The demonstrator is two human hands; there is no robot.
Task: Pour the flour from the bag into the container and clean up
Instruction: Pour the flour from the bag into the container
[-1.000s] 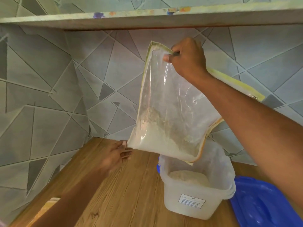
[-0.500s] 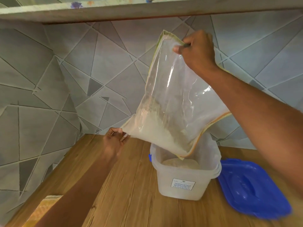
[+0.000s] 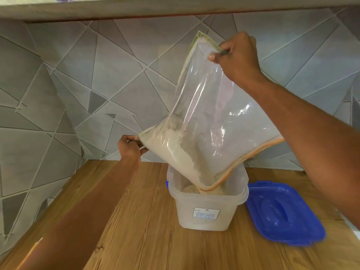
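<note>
Left hand: low and left of the container; fingers pinched together on the bag's lower left corner.
Bag: clear plastic with a yellow-orange edge, held in the air between both hands, above the container. Long axis runs diagonally, from the raised corner at upper right down to the bottom corner. That lowest corner points down into the container's open top and sits inside the rim.
Flour: pale powder gathered in the lower left part of the bag, sloping toward the bottom corner; upper part of the bag shows clear.
Container: translucent white tub, upright on the table, open at the top, white label with small print on the near face. Some flour shows inside, under the bag's corner.
Right hand: highest item, at the bag's top edge; fingers clamped on that edge.
Lid: blue, lying flat on the table just right of the container, its near edge blurred.
Table: wood-grain surface carrying container and lid.
Wall: grey tiles with angular lines, behind all items.
</note>
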